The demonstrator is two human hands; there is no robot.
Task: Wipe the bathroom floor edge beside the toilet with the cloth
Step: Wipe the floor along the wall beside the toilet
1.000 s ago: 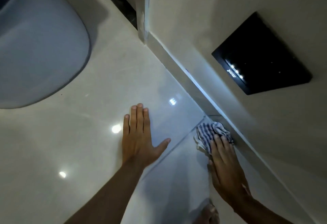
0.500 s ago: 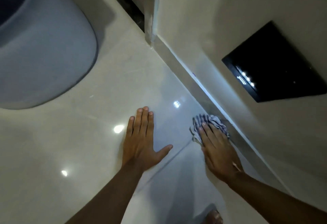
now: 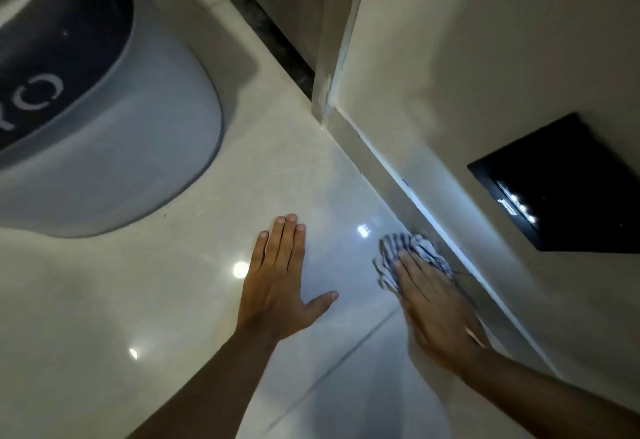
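Note:
A crumpled blue-and-white striped cloth (image 3: 401, 248) lies on the glossy pale floor tiles (image 3: 173, 300), right against the skirting (image 3: 388, 175) at the foot of the wall. My right hand (image 3: 433, 303) presses flat on the cloth, fingers covering its near half. My left hand (image 3: 280, 279) rests flat on the floor with fingers together and thumb out, holding nothing. The white toilet base (image 3: 114, 161) bulges in at the upper left, well apart from both hands.
A black panel with small lit dots (image 3: 561, 189) is set in the wall on the right. A door frame post (image 3: 329, 57) meets the skirting at the top, with a dark threshold strip (image 3: 273, 43) behind it. A grout line (image 3: 363, 338) runs diagonally between my arms.
My right hand has slid the cloth forward along the skirting, past the grout line, away from me. My left hand has stayed planted on the floor.

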